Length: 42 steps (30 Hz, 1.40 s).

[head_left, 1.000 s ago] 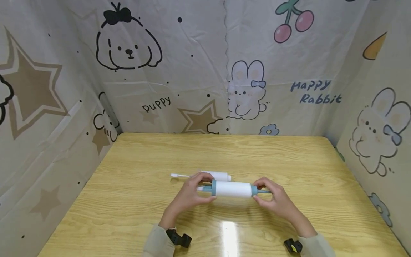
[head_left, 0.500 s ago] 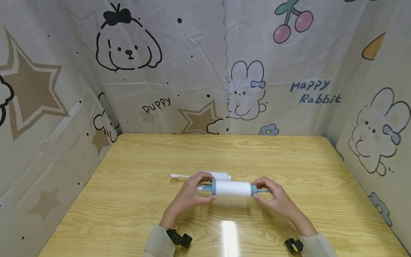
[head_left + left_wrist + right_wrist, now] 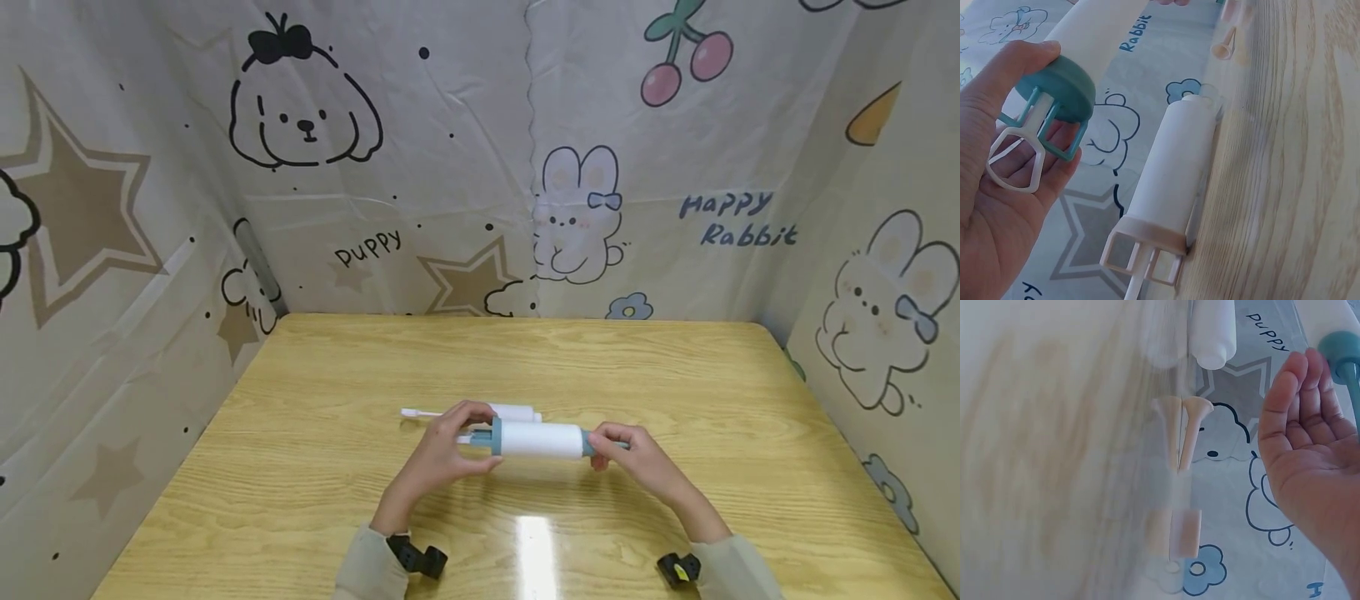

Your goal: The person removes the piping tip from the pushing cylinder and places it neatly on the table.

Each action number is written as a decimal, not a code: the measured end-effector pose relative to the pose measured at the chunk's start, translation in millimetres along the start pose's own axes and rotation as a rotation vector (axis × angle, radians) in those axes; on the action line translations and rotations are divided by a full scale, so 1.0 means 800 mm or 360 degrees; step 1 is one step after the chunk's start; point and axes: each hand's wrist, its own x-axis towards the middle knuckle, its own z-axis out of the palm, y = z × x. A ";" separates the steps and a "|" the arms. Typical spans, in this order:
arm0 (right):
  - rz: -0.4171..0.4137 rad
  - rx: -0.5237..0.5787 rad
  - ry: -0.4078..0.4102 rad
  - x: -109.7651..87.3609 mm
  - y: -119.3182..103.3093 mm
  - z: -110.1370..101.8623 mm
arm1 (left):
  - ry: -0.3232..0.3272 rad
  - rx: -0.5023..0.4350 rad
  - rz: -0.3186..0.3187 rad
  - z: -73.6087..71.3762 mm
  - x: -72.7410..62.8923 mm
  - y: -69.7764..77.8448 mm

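Light, stiff plastic roller point(image 3: 537, 439), best held by its teal ends: left hand point(image 3: 442, 450) pinches nine o'clock, right hand point(image 3: 628, 460) three o'clock.

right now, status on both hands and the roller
Left hand grips teal end of lint roller. Right hand pinches the opposite end. Roller held level above table. Second white roller lies just behind, apart.
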 end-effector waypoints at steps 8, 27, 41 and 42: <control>0.0050 0.0046 -0.0021 -0.001 -0.003 0.002 | 0.0008 0.0037 -0.0015 -0.001 -0.001 0.001; -0.0158 -0.0217 0.0226 0.000 -0.003 0.011 | 0.0029 -0.0038 -0.0062 -0.003 -0.002 -0.006; -0.0649 -0.0397 0.0288 0.003 -0.002 0.016 | 0.0008 -0.0111 -0.0068 -0.004 -0.002 -0.010; -0.0615 -0.0381 0.0277 0.002 -0.003 0.016 | 0.0009 -0.0107 -0.0071 -0.004 -0.002 -0.010</control>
